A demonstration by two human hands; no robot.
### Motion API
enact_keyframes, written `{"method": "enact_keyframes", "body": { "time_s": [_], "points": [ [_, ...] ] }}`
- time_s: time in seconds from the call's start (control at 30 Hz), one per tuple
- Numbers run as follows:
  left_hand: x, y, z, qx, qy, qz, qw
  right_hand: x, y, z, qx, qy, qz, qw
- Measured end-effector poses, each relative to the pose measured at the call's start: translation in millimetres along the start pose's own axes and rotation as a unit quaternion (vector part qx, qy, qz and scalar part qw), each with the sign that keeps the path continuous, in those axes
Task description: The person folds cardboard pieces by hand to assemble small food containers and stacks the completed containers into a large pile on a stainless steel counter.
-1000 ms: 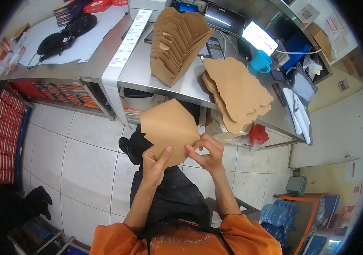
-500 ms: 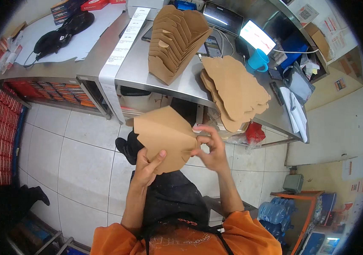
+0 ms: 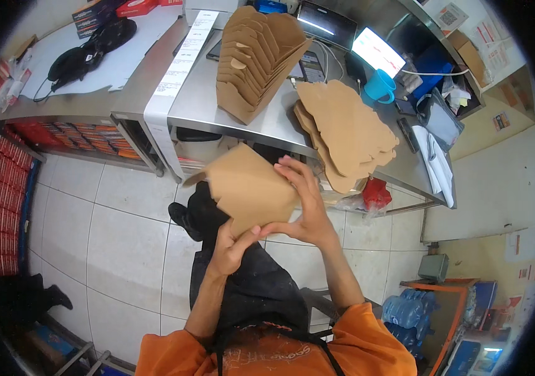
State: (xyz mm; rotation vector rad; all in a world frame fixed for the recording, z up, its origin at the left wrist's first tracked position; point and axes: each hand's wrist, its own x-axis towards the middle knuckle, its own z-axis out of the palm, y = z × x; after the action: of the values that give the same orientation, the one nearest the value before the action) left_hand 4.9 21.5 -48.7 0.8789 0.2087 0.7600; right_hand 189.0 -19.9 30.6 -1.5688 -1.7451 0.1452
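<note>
Above my lap I hold a brown cardboard carton (image 3: 252,185), partly folded, with a flap sticking out at its left. My left hand (image 3: 233,247) grips its lower edge, thumb along the near side. My right hand (image 3: 305,213) wraps the right side, fingers on the upper edge and thumb at the bottom. Ahead on the steel table (image 3: 195,100) stands a nested stack of folded brown cartons (image 3: 258,62). To its right lies a pile of flat cardboard blanks (image 3: 345,128), jutting over the table's front edge.
A blue mug (image 3: 380,86), a lit screen (image 3: 377,53) and a dark tablet (image 3: 327,25) stand at the table's back. A long paper strip (image 3: 180,69) hangs over its left end. Red boxes (image 3: 7,200) fill a shelf at far left. Water bottles (image 3: 408,310) stand at lower right.
My right hand has moved from pinching the carton's right edge to wrapping around its side. The carton has tilted and shifted slightly right, and my left hand has moved a little right.
</note>
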Motion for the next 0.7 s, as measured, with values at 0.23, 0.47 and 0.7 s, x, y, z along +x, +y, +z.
{"method": "enact_keyframes", "body": {
  "time_s": [0.23, 0.47, 0.7],
  "points": [
    [3, 30, 11, 0.141, -0.008, -0.068, 0.988, 7, 4, -16, 0.127, -0.125, 0.049, 0.983],
    [4, 33, 4, 0.189, 0.073, -0.135, 0.97, -7, 7, 7, 0.254, -0.107, 0.097, 0.956],
    [-1, 28, 4, -0.068, 0.072, -0.106, 0.989, -23, 19, 23, 0.339, 0.021, 0.244, 0.909]
  ]
}}
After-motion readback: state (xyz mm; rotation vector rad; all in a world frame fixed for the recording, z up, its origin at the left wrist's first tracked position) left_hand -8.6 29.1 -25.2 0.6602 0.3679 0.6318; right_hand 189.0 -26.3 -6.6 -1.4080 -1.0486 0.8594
